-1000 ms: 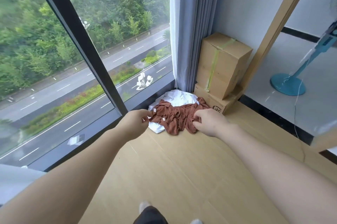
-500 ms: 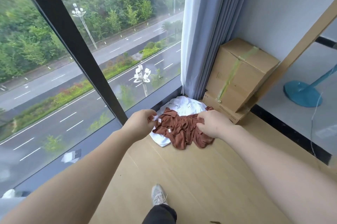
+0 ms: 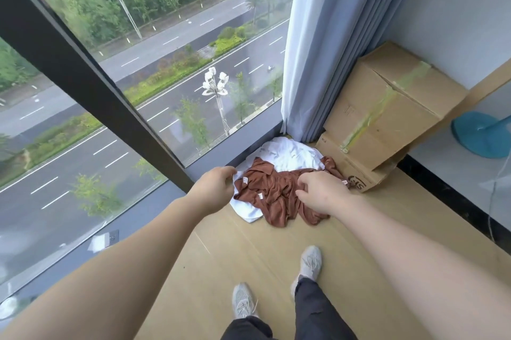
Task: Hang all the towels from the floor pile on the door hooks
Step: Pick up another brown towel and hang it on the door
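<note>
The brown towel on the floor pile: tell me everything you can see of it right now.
The brown towel is rust-coloured, thin-looking cloth, crumpled in folds, with small white tags showing. It lies on the wooden floor in the window corner, partly over a white towel, its far end by the cardboard boxes. The left hand pinches its left edge; the right hand presses on or grips its middle. It has not been lifted clear.

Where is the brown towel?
In the head view, the brown towel lies crumpled on the white towel, in the floor corner between window and cardboard boxes, under both hands.
</note>
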### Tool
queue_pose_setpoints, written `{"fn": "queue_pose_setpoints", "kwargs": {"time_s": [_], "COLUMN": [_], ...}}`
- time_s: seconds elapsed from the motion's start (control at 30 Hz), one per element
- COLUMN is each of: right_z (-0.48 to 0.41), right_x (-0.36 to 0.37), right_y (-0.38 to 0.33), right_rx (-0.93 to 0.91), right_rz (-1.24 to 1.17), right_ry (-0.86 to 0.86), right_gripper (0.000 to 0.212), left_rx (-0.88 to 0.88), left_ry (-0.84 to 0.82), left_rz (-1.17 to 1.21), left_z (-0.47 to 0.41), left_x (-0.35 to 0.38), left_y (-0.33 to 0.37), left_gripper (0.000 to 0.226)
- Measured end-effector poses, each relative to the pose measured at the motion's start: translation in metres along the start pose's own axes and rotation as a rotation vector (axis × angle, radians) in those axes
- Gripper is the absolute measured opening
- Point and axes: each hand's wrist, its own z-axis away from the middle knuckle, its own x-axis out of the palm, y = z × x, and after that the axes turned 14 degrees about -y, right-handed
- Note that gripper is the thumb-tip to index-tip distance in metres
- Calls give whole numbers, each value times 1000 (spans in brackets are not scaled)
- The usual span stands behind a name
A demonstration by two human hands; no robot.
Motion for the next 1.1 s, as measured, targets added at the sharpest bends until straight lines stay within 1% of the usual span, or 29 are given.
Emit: {"fn": "queue_pose_setpoints", "kwargs": {"time_s": [0.1,0.23,0.33,0.4,0.57,0.73,0.87,1.1], "right_z": [-34,-81,-111,-132,-191,-256,-312,-422], "right_x": [-16,-46,-66,-76,-82,-52,-8,69], "right_y": [18,40,59,70,91,92,87,81], "right_rx": [-13,-60,-65,-65,-56,-38,-3,63], "right_rz": [-10,-30,-31,-21,-12,-30,-40,-44], "right_ry": [-39,-80,-129,-153,-194,-215,-226,-274], "right_gripper": [20,20,21,23,23,22,21,21], "left_rx": [-31,-90,-138,-169,-204,-195,-198,-241], "left_ry": [-14,0,-51,-68,-68,-72,-98,-151], "left_rz": [6,45,49,55,129,201,225,264], "left_z": [-28,-66,-92,-111,-165,-227,-282,-368], "left_x": [-5,-13,-17,-18,-6,13,42,98], "left_y": [14,36,50,53,42,9,-41,-134], "left_gripper": [30,28,36,42,45,44,47,45]}}
